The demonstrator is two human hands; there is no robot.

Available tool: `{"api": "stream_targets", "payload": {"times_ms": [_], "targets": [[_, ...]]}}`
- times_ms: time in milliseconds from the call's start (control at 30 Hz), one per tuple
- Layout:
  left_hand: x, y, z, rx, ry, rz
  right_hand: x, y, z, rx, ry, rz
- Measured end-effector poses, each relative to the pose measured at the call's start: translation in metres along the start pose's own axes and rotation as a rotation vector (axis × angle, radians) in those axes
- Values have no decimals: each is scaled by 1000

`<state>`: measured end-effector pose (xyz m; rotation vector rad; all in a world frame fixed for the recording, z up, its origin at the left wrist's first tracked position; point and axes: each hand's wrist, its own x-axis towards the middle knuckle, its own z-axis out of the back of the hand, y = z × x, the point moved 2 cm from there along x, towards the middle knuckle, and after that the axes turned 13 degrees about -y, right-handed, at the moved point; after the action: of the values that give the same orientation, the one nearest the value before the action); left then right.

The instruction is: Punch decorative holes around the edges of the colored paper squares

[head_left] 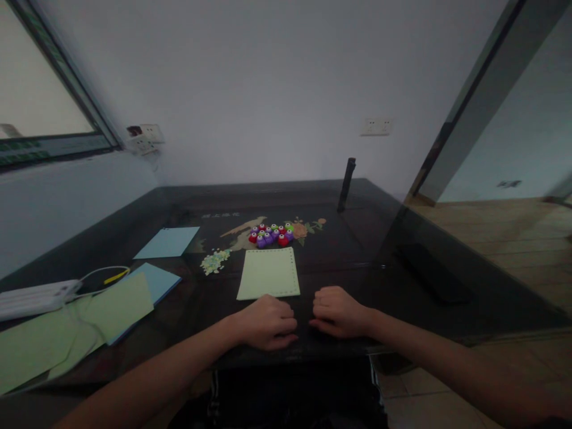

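Two hands (267, 322) near one green sheet (268, 274)

Prob. home rm w/ floral tbl (333, 259), tiled flr (482, 235).

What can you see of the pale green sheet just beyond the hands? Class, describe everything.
The pale green sheet looks like paper, roughly rectangular, with no writing to be made out. Small marks, perhaps punched holes, line its far and right edges. It lies flat on the dark tabletop, just short of the colourful bead-like pieces. The left hand is at its near edge; whether they touch is unclear.
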<state>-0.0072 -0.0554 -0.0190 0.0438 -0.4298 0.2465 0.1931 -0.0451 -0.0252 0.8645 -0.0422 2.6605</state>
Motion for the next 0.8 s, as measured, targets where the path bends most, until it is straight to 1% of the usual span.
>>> {"api": "stream_targets", "payload": {"times_ms": [67,167,467,600,800], "targets": [[0,-2,-6,-20,22,-7,-2,4,-3,4,74,73],[-1,-2,-9,-33,42,0,-2,4,-6,2,120,78],[3,0,-8,-45,33,56,1,3,-9,-28,134,71],[3,0,-9,-38,20,47,0,3,-11,-33,154,56],[3,0,-10,-26,37,41,2,3,-10,-55,196,35]]}}
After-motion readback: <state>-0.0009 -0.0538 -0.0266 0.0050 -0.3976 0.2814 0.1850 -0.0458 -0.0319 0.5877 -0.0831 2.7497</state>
